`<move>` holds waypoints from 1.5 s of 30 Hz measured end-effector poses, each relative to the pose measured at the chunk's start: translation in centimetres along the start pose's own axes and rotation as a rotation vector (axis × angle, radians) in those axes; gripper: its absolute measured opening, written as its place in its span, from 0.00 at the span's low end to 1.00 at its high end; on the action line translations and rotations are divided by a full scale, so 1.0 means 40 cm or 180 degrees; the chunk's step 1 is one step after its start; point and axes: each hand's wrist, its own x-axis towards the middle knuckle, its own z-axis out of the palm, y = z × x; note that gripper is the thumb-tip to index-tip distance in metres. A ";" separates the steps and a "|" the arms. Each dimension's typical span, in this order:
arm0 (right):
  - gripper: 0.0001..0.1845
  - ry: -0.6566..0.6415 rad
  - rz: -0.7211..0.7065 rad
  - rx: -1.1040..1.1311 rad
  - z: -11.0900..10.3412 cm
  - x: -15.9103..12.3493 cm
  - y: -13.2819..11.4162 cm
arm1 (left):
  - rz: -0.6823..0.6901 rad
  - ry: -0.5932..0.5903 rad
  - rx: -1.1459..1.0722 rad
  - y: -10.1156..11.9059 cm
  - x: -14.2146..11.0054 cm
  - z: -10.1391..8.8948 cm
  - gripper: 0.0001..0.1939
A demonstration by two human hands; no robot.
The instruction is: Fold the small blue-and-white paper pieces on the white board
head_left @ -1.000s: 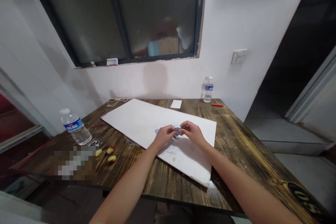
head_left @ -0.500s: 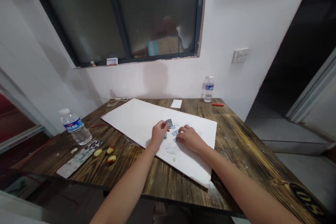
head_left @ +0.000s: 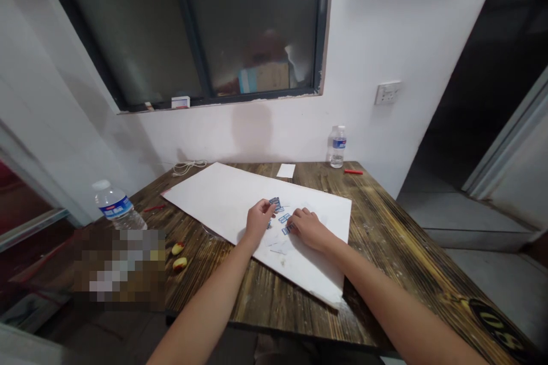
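My left hand [head_left: 257, 218] is closed in a pinch over the white board [head_left: 205, 188]. Between its thumb and fingers is a small stack of dark blue-edged pieces [head_left: 275, 202]. To its right, my right hand [head_left: 309, 224] rests low over the board, fingers curled down onto a small blue-edged piece [head_left: 286, 231]. More such flat rectangular pieces [head_left: 284, 218] lie between the hands. What they are is too small to tell. Some pieces are partly hidden by the fingers. Thin dark lines [head_left: 278, 248] show on the board nearer to me.
The board lies across a dark wooden table [head_left: 201, 291]. A water bottle [head_left: 115, 205] stands at the left, another bottle [head_left: 338, 147] at the back right beside a red pen-like stick [head_left: 353, 171]. Two yellow-red fruits [head_left: 180, 264], a white paper [head_left: 286, 170] and a cable [head_left: 188, 167] lie around.
A second ago both hands met over the pieces. They have parted: the left keeps the small stack, and the right has come down onto the pieces lying on the board.
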 end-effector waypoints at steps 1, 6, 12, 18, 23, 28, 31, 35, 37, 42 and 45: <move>0.11 -0.0011 0.0061 0.0025 0.002 0.000 0.001 | -0.0011 0.0007 -0.0001 -0.001 0.000 0.001 0.15; 0.09 -0.0166 0.0332 0.0246 0.009 0.007 0.010 | -0.0085 -0.0021 -0.0020 -0.002 -0.001 0.005 0.16; 0.08 -0.0272 0.0546 0.0385 -0.001 0.007 0.005 | -0.0039 -0.0040 0.0003 0.001 0.000 0.006 0.14; 0.13 -0.0286 0.0540 0.0395 -0.011 0.006 0.001 | -0.0046 -0.0029 -0.0001 0.003 0.000 0.005 0.14; 0.11 -0.0374 0.0654 0.0482 -0.008 0.010 -0.002 | -0.0030 -0.0023 0.0005 0.001 -0.001 0.005 0.14; 0.08 -0.0396 0.0759 0.0511 -0.009 0.012 -0.007 | 0.0028 -0.0041 0.0048 -0.001 0.001 0.004 0.14; 0.08 -0.0397 0.0766 0.0493 -0.012 0.012 -0.009 | 0.0037 0.0019 0.0046 -0.001 0.002 0.004 0.14; 0.07 -0.0380 0.0786 0.0487 -0.015 0.011 -0.011 | -0.0016 0.0029 0.0034 -0.001 0.002 0.004 0.14; 0.07 -0.0392 0.0804 0.0516 -0.018 0.011 -0.013 | 0.0012 0.0002 0.0037 -0.002 0.002 0.003 0.13; 0.07 -0.0406 0.0819 0.0538 -0.024 0.010 -0.015 | 0.0119 -0.0010 0.0030 -0.004 0.003 0.002 0.12; 0.07 -0.0356 0.0806 0.0540 -0.021 0.010 -0.012 | 0.0090 -0.0010 0.0035 -0.003 0.002 0.003 0.13</move>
